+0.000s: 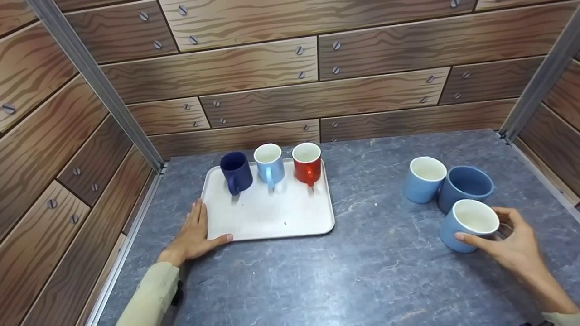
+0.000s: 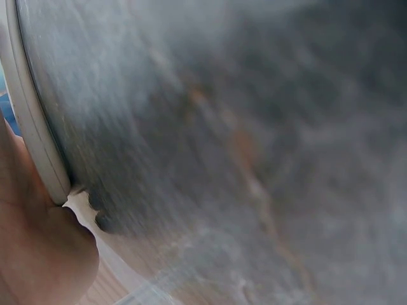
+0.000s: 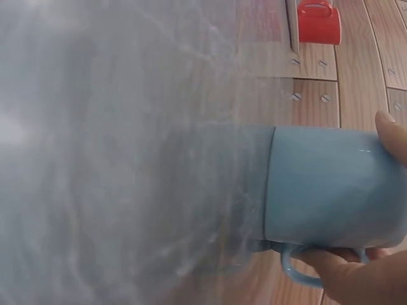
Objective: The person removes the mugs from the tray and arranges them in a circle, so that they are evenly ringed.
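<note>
My right hand holds a light blue mug upright at the right side of the table. Its thumb lies against the near side, and in the right wrist view fingers pass through the handle. Whether the mug's base touches the table I cannot tell. Just behind it stand a wider, darker blue mug and another light blue mug. At the near left corner of a white tray, my left hand rests with straight fingers along the left edge and its thumb on the front edge.
Along the tray's back stand a navy mug, a light blue mug and a red mug, handles facing me. Wood-patterned walls enclose the grey marbled table at the back and both sides.
</note>
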### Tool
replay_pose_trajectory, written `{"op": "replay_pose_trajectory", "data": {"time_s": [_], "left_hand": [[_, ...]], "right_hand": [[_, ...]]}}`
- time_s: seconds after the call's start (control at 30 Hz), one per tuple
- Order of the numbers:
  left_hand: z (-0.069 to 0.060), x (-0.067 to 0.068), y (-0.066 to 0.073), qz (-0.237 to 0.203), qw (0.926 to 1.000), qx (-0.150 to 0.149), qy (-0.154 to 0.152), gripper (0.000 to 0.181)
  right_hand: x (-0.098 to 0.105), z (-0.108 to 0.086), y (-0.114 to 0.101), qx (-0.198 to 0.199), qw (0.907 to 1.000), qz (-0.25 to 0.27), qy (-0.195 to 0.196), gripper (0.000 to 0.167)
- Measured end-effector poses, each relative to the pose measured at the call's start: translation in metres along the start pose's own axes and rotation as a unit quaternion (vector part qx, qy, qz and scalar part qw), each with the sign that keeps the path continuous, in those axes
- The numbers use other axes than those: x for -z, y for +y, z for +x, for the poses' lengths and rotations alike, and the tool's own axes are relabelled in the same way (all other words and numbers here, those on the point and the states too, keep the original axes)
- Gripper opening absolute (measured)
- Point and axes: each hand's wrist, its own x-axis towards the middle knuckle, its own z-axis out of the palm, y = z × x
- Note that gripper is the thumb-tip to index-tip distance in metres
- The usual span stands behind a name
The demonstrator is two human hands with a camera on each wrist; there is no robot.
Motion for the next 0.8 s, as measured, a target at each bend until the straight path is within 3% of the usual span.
{"op": "replay_pose_trajectory", "data": {"time_s": [0.2, 0.37, 0.57, 0.8], "left_hand": [[0.000, 0.002, 0.000, -0.004, 1.0000, 0.001, -0.003, 0.137], [0.000, 0.002, 0.000, -0.002, 1.0000, 0.002, -0.003, 0.138], [0.000, 0.002, 0.000, -0.001, 1.0000, 0.001, -0.003, 0.137], [0.000, 0.002, 0.001, -0.007, 1.0000, 0.003, -0.001, 0.138]], "right_hand": [[0.006, -0.001, -0.010, -0.016, 0.9976, -0.060, -0.030, 0.094], [0.013, -0.003, -0.023, -0.023, 0.9952, -0.095, -0.003, 0.095], [0.014, 0.001, -0.051, 0.037, 0.9944, -0.075, 0.064, 0.083], [-0.012, 0.015, -0.095, 0.121, 0.9918, -0.013, 0.041, 0.073]]}}
